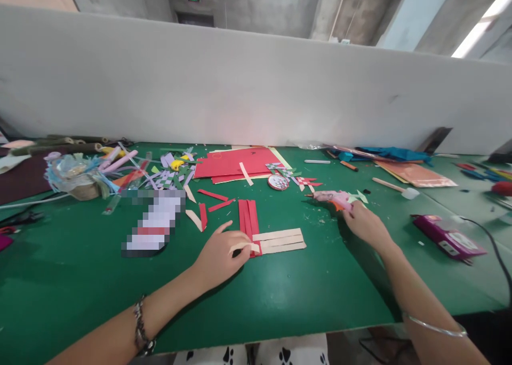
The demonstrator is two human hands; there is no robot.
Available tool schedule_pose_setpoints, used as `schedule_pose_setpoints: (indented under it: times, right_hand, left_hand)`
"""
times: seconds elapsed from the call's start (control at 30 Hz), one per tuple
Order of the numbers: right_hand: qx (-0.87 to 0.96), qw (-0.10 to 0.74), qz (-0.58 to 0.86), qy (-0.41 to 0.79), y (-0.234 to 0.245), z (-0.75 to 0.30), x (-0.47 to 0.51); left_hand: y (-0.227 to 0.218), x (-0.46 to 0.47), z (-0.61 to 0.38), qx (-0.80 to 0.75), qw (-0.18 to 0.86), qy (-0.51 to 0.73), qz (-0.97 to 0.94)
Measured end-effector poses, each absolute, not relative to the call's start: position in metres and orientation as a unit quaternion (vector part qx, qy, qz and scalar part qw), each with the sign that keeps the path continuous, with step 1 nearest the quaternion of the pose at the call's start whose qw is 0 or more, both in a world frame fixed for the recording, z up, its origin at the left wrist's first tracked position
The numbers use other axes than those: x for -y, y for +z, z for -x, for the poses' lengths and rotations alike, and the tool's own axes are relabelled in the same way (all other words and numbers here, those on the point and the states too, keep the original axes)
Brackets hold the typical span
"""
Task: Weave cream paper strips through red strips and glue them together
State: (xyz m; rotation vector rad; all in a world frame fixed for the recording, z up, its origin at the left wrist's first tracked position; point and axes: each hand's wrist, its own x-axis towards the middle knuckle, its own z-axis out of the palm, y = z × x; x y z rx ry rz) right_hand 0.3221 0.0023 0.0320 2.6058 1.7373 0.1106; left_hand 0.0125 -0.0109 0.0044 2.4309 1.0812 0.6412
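Observation:
In the head view my left hand (pixel 222 250) rests over the corner where red paper strips (pixel 248 218) and cream paper strips (pixel 282 240) cross. Its thumb and finger close on a short cream paper strip (pixel 254 247) at that woven corner. The red strips point away from me, the cream ones to the right. My right hand (pixel 363 223) is wrapped round a pink glue gun (pixel 334 197) with an orange trigger. The gun's nozzle points left, apart from the strips, near the table surface.
Loose red strips (pixel 213 195) and red sheets (pixel 232 164) lie behind the work. A round decorated disc (pixel 278 182) sits nearby. Left stands a basket-like bundle (pixel 80 175); scraps (pixel 166 173) lie beside it. At right are a purple box-shaped item (pixel 448 237) and a wooden-handled mallet (pixel 394 187).

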Motion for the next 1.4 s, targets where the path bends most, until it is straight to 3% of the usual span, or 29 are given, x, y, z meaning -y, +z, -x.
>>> schedule_pose_setpoints:
  times: [0.33, 0.73, 1.4]
  right_hand:
    - [-0.67, -0.183, -0.709, 0.124, 0.02, -0.276, 0.049]
    - [-0.747, -0.17, -0.614, 0.189, 0.003, -0.246, 0.058]
    - [-0.768, -0.155, -0.598, 0.169, 0.002, -0.246, 0.06]
  left_hand:
    - [0.002, 0.008, -0.004, -0.357, 0.236, 0.228, -0.874]
    - [0.004, 0.005, -0.003, -0.332, 0.283, 0.253, -0.863]
    - [0.005, 0.006, -0.004, -0.346, 0.265, 0.242, -0.867]
